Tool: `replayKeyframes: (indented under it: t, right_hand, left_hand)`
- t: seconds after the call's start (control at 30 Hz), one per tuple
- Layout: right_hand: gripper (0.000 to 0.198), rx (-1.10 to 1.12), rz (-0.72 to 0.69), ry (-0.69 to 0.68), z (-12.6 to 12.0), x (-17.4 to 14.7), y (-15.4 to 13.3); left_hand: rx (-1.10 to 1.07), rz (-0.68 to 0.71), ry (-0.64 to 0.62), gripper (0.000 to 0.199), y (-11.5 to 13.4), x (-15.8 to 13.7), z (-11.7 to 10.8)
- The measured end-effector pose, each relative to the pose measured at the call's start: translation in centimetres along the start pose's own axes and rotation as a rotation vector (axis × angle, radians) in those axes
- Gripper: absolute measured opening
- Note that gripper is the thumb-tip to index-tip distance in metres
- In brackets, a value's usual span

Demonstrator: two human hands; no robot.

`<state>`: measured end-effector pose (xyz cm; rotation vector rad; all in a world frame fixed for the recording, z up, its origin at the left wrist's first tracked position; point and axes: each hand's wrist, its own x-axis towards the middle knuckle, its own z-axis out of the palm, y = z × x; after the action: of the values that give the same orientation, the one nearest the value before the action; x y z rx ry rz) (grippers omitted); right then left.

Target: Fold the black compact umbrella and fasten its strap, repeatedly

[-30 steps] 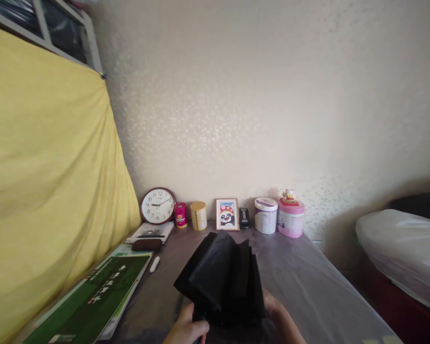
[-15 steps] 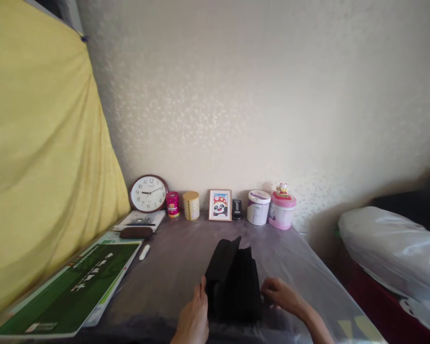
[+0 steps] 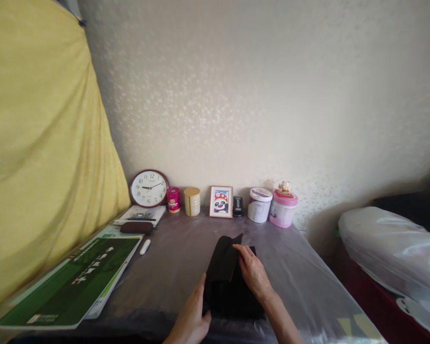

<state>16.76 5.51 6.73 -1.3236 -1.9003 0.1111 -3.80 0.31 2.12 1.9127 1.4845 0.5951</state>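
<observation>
A black box-like thing with loose flaps (image 3: 220, 263) rests on the table near its front edge; its exact kind is unclear. My left hand (image 3: 194, 310) grips its left side, thumb near the lower front corner and fingers along the side. Across the top right lies my right hand (image 3: 254, 270), its fingertips closed on the edge of the raised flap. The flap leans over to the left, and a dark opening shows under it. My right hand and wrist hide part of the thing's right side.
Along the wall stand a clock (image 3: 149, 188), a pink tin (image 3: 173, 199), a yellow tin (image 3: 192, 201), a framed panda picture (image 3: 221, 202) and two tubs (image 3: 260, 205). A green book (image 3: 75, 282), a brown case (image 3: 136, 228) and a white stick-like item (image 3: 145, 247) lie left.
My right hand has moved from the lower right side of the black thing up and left onto its flap. My left hand stays at the left side. The view has shifted slightly.
</observation>
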Motion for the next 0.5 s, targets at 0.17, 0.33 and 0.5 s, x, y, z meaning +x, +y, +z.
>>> replayKeyframes:
  t: [0.17,0.33,0.5]
  right_hand:
    - [0.028,0.025,0.011,0.022,1.2,2.2,0.4]
    - [0.030,-0.013,-0.024,-0.055,2.8,4.0,-0.7]
    - [0.028,-0.111,-0.012,-0.161,4.9,3.9,-1.0]
  left_hand:
    - [0.277,-0.042,-0.038,0.083,1.6,-0.3,0.5]
    - [0.483,-0.111,-0.137,0.087,3.9,-0.9,0.4]
    - [0.541,-0.150,-0.231,0.085,5.0,-0.7,0.3]
